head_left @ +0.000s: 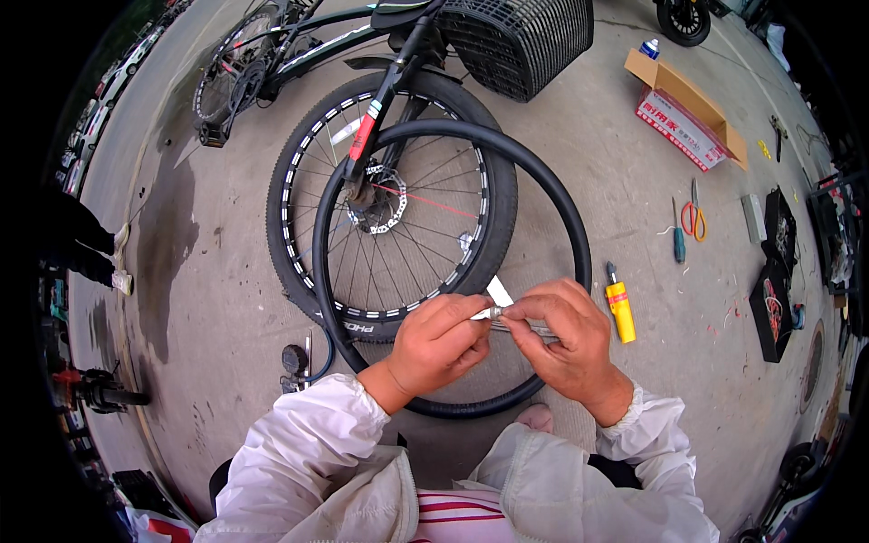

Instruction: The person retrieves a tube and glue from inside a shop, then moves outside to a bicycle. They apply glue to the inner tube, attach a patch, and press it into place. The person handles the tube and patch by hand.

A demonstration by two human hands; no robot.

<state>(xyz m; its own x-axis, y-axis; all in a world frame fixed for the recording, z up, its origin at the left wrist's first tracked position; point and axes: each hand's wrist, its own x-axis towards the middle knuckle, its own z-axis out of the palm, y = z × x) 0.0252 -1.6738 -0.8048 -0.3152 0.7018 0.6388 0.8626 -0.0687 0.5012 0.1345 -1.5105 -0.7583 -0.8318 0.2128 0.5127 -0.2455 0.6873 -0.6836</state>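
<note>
Rough grey concrete (217, 344) outdoors, under a bike's spoked front wheel (502, 199). Hands meet over wheel's lower R edge, wrists bent in: L hand (433, 342) grip pinching a small white piece (482, 315) w/ shiny metal end, R hand (572, 337) grip pinching that end. Smooth black rubber tube (584, 244) loops across wheel; yellow-handled tool (621, 312) R of wheel.

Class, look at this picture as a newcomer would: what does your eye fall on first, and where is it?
First comes the bicycle's large front wheel at upper centre, with a black tube loop overlapping it in view. Then, just below centre, the left hand and right hand meet at a small pale piece, too small to identify. To their right, a bright yellow tool stands out on the ground.
</note>
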